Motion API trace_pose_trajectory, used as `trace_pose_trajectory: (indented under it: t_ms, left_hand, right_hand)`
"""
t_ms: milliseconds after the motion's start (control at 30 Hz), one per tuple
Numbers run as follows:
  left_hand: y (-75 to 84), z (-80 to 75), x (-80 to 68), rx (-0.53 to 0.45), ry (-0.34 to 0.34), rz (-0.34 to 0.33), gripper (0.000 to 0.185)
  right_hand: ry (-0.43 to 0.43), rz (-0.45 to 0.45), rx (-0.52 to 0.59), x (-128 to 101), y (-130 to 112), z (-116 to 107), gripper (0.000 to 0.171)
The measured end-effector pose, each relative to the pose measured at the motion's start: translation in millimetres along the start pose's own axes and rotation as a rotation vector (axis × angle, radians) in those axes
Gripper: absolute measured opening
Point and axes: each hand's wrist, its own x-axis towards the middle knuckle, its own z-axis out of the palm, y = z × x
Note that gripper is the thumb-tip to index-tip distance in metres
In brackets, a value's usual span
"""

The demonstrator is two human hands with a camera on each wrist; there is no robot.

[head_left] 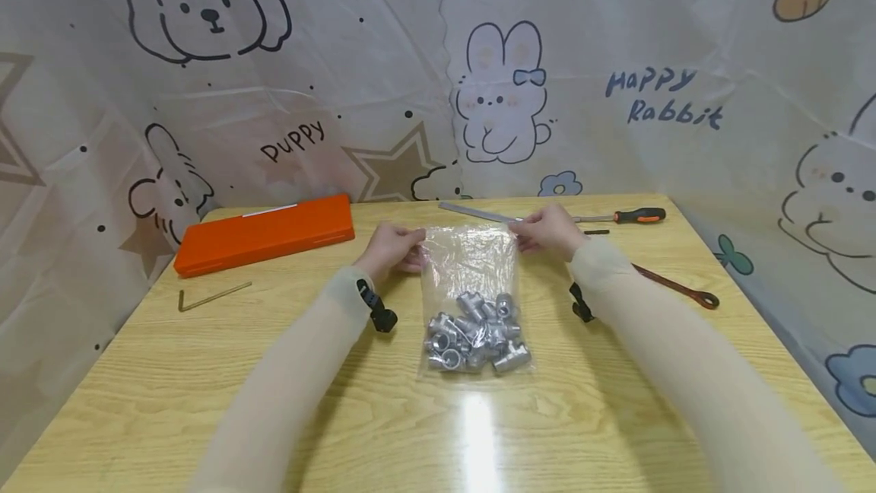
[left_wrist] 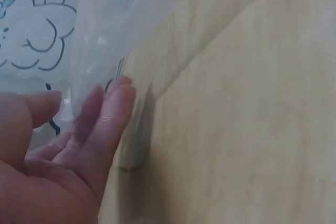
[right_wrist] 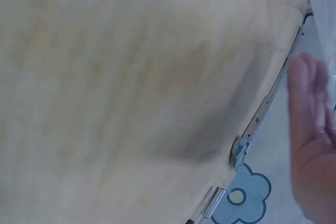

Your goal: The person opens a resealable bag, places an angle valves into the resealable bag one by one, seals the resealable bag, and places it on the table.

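A clear plastic bag (head_left: 472,257) of several grey metal pipe fittings (head_left: 479,333) is held up by its top, with the fittings gathered at the bottom. My left hand (head_left: 391,248) pinches the upper left corner. At the upper right corner, my right hand (head_left: 547,233) pinches the plastic. The left wrist view has the left hand (left_wrist: 73,140) with its thumb and fingers around the thin film (left_wrist: 105,19). Only part of the right hand (right_wrist: 310,129) shows in the right wrist view, at the edge, beside a strip of the film.
An orange case (head_left: 267,234) lies at the table's back left, with a hex key (head_left: 215,297) in front of it. Behind the bag is a flat metal strip (head_left: 475,211). To the right are a screwdriver (head_left: 636,216) and a reddish-brown wrench (head_left: 677,285), partly behind the right arm.
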Motion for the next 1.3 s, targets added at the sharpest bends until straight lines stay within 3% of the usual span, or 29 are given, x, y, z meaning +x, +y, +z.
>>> trace_pose_trajectory:
  t_ms: [167,367,600,867,1300]
  left_hand:
    - [-6.1,-1.6,-14.3,0.016,-0.089,-0.090,0.040]
    - [-8.1,-2.9,-26.3,0.014,-0.158,-0.094,0.034]
    - [-11.5,-1.3,-21.3,0.011,-0.155,-0.094,0.024]
    - [-9.3,2.2,-11.6,0.013,-0.118,-0.155,0.025]
    - [-3.8,6.8,-5.8,0.007,-0.116,-0.194,0.024]
  right_hand:
    - [-0.108,0.101,0.016,-14.0,9.9,0.7,0.041]
    - [-0.193,0.118,0.059,-25.8,17.1,4.9,0.039]
    - [-0.165,0.148,0.081,-23.2,17.4,15.3,0.029]
    - [-0.097,0.240,0.100,-15.9,13.3,20.8,0.017]
    - [-0.074,0.260,0.068,-8.2,16.6,19.3,0.015]
